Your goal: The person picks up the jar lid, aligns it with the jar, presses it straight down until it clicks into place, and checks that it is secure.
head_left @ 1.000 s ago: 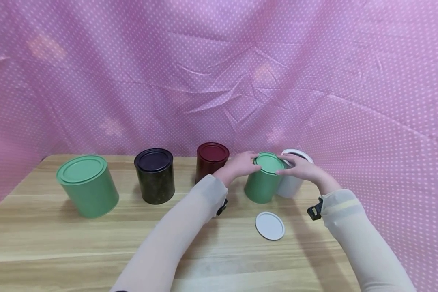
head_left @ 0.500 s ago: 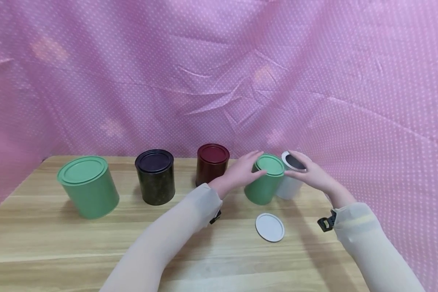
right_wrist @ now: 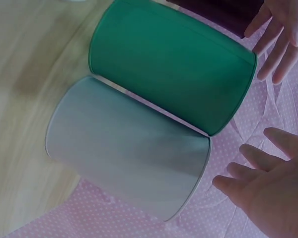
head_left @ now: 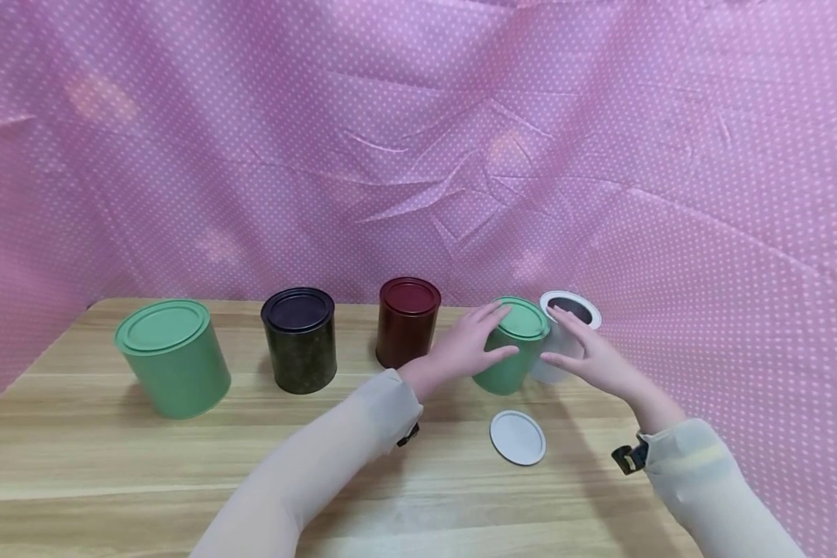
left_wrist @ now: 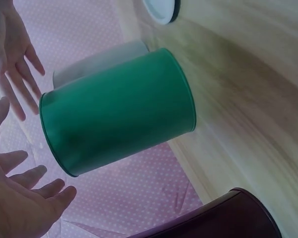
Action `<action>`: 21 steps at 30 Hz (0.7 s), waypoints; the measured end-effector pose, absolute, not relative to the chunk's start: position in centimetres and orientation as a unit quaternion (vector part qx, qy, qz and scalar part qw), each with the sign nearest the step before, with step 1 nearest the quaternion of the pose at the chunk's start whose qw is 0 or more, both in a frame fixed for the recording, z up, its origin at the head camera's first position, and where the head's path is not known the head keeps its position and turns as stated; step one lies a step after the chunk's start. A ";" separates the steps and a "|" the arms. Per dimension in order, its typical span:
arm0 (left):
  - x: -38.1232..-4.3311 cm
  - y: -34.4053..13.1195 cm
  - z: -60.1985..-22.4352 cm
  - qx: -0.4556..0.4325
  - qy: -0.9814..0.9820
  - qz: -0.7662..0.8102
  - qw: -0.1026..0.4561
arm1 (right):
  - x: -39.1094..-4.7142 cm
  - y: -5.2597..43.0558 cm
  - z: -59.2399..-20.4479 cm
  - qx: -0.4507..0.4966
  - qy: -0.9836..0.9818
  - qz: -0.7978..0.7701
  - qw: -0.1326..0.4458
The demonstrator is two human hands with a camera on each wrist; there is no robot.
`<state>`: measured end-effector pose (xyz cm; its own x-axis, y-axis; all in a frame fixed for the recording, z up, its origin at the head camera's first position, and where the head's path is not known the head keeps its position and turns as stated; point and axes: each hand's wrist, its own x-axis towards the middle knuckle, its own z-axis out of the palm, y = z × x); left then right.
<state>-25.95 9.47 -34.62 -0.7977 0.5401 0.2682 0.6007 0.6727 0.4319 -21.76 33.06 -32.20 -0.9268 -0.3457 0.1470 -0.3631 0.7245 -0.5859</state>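
Note:
A lidded green can (head_left: 505,363) stands upright at the right of the table. My left hand (head_left: 460,345) is at its left side with fingers spread and nothing held; the left wrist view shows those fingertips apart from the can's top. Just right of the green can is a white can (head_left: 551,364) with its top uncovered and a dark inside. My right hand (head_left: 596,360) hovers in front of the white can, fingers extended and thumb apart, holding nothing. A round white lid (head_left: 518,438) lies flat on the table in front of both cans.
Left of my hands stand a dark red can (head_left: 406,329), a black can (head_left: 300,345) and a wider green can (head_left: 174,360), all lidded. Pink dotted cloth (head_left: 418,155) hangs behind the wooden table (head_left: 146,480) and along its right side.
Both hands have come off the green can's lid and drawn back toward me, the right one also moving right and uncovering the white can's opening. The cans and the white lid stay in place.

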 end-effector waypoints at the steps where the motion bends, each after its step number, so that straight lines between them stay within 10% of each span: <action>1: -25.8 9.4 -34.7 -0.316 -0.912 -0.255 0.064 | -21.6 33.0 -32.3 0.194 -0.927 0.319 0.015; 21: -22.2 9.8 -37.3 -0.392 -0.901 -0.166 0.085 | -18.8 33.5 -35.5 0.229 -0.920 0.318 0.013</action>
